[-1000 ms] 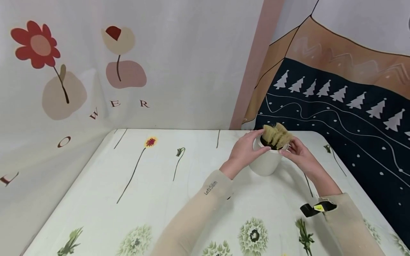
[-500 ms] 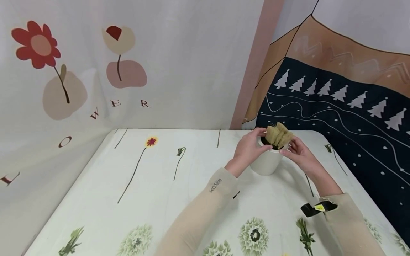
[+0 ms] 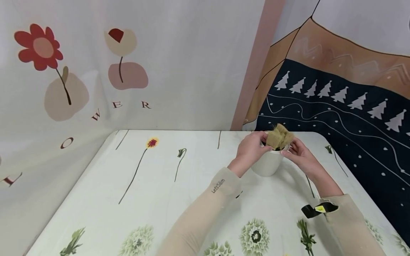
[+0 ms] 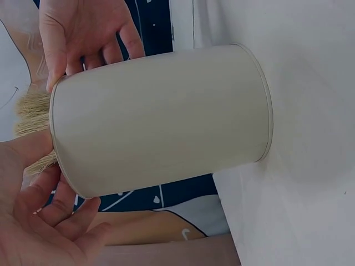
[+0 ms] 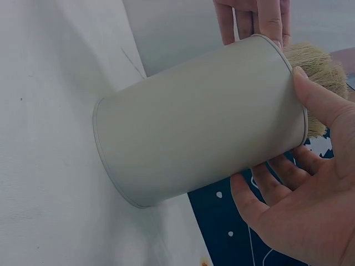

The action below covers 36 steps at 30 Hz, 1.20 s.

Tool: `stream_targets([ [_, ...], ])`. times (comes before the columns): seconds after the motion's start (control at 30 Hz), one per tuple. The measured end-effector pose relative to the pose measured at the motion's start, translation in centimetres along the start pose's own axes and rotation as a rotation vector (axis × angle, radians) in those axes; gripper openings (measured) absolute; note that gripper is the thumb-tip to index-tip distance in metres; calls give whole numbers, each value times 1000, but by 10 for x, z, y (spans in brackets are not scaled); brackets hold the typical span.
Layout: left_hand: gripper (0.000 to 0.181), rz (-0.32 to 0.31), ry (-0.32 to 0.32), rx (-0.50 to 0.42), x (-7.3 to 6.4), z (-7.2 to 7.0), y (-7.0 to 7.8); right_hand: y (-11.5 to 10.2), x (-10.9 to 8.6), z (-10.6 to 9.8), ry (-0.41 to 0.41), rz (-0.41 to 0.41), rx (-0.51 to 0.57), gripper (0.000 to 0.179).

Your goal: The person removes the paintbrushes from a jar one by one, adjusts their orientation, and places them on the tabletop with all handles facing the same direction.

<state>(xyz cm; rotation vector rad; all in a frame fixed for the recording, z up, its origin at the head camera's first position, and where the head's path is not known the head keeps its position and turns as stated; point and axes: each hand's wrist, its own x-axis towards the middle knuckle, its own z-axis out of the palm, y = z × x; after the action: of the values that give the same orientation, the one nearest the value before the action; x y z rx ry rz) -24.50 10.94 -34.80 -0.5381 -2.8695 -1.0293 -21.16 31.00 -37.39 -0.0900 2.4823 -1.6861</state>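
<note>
A white pot [image 3: 267, 164] with a dark inside stands on the table in the head view. Straw-coloured bristles [image 3: 279, 137] in bunched tufts stick up out of it; whatever is below them is hidden. My left hand [image 3: 249, 151] holds the rim from the left, thumb at the near edge and index finger along the far side, right against the bristles. From the right, my right hand [image 3: 302, 156] grips the rim with its thumb [image 5: 317, 95] on the edge, its fingers curved round the side. Both wrist views show the pot's smooth wall [image 4: 161, 116].
The table [image 3: 96, 188] has a white cloth printed with flowers and stems. A pale printed curtain [image 3: 192, 64] hangs behind it, and a dark cloth with white trees [image 3: 346, 124] hangs along the right. A black strap [image 3: 309, 211] is on the right wrist.
My left hand has shifted slightly right, its fingers closing in on the bristles. The bristles have bunched and leaned to the right. My right hand and the pot have stayed nearly still.
</note>
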Motion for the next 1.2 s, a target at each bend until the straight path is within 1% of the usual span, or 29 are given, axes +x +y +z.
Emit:
stream_targets([
  [0.13,28,12,0,-8,-1,0,-1,1,0,0,-4,-5,9,87],
  [0.5,26,13,15,-50,-3,2,-1,1,0,0,-4,-7,15,85],
  [0.9,24,46,60,-7,-3,5,-1,4,0,0,-9,-23,28,85],
  [0.97,24,52,72,2,-3,4,-1,4,0,0,-8,-22,33,85],
  [1.07,24,67,92,-11,-3,3,-1,4,0,0,-7,-25,41,85],
  [1.2,27,107,110,-28,-3,1,1,4,1,-1,-5,-37,45,84],
])
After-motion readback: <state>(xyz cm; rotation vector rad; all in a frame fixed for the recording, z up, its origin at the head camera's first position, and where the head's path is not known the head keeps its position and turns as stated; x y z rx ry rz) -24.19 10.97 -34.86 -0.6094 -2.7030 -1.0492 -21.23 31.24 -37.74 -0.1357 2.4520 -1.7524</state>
